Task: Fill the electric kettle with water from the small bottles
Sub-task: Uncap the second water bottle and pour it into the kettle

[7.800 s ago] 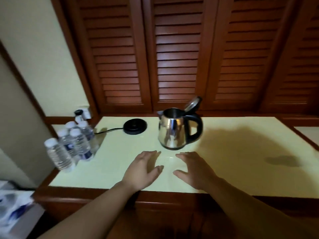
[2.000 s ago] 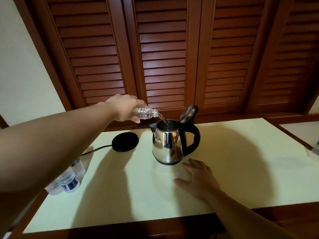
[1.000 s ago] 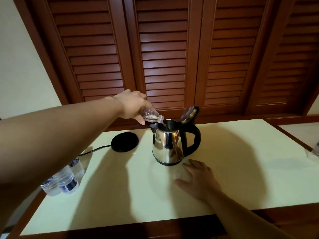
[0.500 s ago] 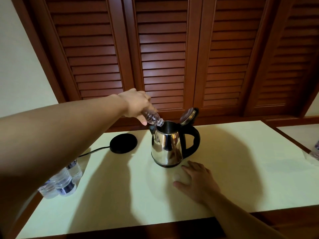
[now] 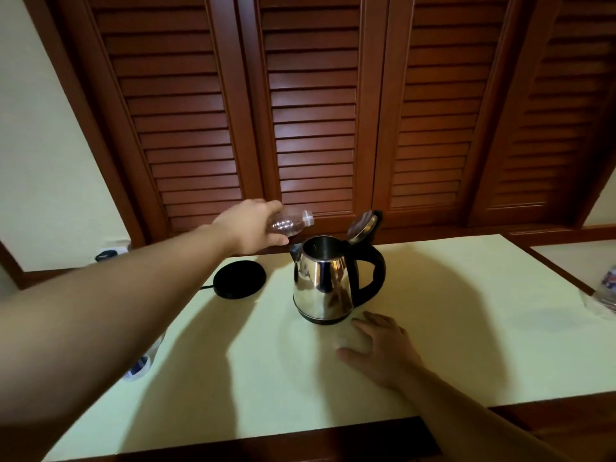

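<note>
A steel electric kettle with a black handle stands mid-counter, its lid tipped open. My left hand grips a small clear bottle that looks empty, held nearly level just left of and above the kettle's mouth, its neck pointing right. No water is running from it. My right hand lies flat on the counter in front of the kettle, fingers apart, holding nothing. More small bottles sit at the counter's left edge, mostly hidden by my left forearm.
The kettle's black power base with its cord lies left of the kettle. Another bottle shows at the right frame edge. Slatted wooden doors rise behind the pale yellow counter, which has a wooden front edge.
The bottle was tipped down into the kettle's mouth; my left hand has lifted it up and back to nearly level, clear of the opening. My right hand has stayed put.
</note>
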A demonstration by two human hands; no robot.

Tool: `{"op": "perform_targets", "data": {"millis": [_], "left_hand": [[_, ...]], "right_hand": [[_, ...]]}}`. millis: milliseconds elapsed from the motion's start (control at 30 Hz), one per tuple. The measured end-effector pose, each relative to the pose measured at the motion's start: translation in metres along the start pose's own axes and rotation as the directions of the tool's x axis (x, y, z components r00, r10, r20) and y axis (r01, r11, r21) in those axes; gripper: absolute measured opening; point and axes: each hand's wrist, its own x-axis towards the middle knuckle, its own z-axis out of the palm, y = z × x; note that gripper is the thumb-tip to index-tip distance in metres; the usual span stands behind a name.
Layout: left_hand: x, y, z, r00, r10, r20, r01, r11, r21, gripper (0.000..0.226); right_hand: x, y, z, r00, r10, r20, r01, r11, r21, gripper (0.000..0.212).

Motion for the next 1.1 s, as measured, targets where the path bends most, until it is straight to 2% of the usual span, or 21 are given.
{"op": "perform_targets", "data": {"millis": [67, 133, 233, 333, 400, 467, 567, 667, 800, 900, 1100], "left_hand": [[-0.019, -0.005, 0.018, 0.998, -0.036, -0.052, 0.029, 0.991, -0.129, 0.062], [-0.041, -0.009, 0.038, 0.993, -0.055, -0.100, 0.033, 0.978, -0.207, 0.060], [-0.076, -0.010, 0.067, 0.989, -0.100, -0.106, 0.062, 0.948, -0.313, 0.060], [-0.111, -0.003, 0.093, 0.989, -0.119, -0.084, 0.078, 0.919, -0.386, 0.071], [-0.131, 0.002, 0.107, 0.989, -0.133, -0.058, 0.098, 0.907, -0.410, 0.080], [-0.145, 0.005, 0.118, 0.991, -0.123, -0.050, 0.093, 0.910, -0.403, 0.077], [-0.161, 0.006, 0.129, 0.995, -0.095, -0.042, 0.067, 0.893, -0.446, 0.072], [-0.169, 0.011, 0.130, 0.996, -0.060, -0.064, 0.023, 0.887, -0.461, 0.067], [-0.164, 0.022, 0.117, 0.996, 0.007, -0.094, -0.049, 0.887, -0.459, 0.063], [-0.160, 0.031, 0.112, 0.989, 0.081, -0.126, -0.132, 0.868, -0.479, 0.060], [-0.152, 0.061, 0.109, 0.977, 0.172, -0.124, -0.211, 0.825, -0.523, 0.064]], "right_hand": [[0.002, -0.002, -0.004, 1.000, 0.010, 0.007, -0.010, 1.000, 0.013, 0.090], [0.006, -0.009, -0.011, 1.000, -0.006, 0.019, 0.007, 0.998, -0.058, 0.084], [0.011, -0.024, -0.016, 0.997, -0.022, 0.070, 0.030, 0.992, -0.124, 0.071], [0.013, -0.036, -0.012, 0.990, -0.011, 0.143, 0.020, 0.998, -0.063, 0.050], [0.013, -0.042, -0.007, 0.990, -0.010, 0.137, 0.016, 0.999, -0.038, 0.032], [0.011, -0.050, -0.006, 0.993, -0.031, 0.117, 0.031, 1.000, -0.004, 0.023], [0.001, -0.069, -0.016, 0.994, -0.103, -0.022, 0.105, 0.966, 0.235, 0.009], [-0.016, -0.087, -0.036, 0.985, -0.102, -0.139, 0.151, 0.900, 0.409, 0.024], [-0.042, -0.097, -0.059, 0.987, -0.111, -0.115, 0.155, 0.846, 0.510, 0.025], [-0.061, -0.098, -0.066, 0.989, -0.097, -0.114, 0.143, 0.848, 0.511, 0.026], [-0.086, -0.079, -0.084, 0.980, -0.088, -0.181, 0.163, 0.873, 0.459, 0.026]]}}
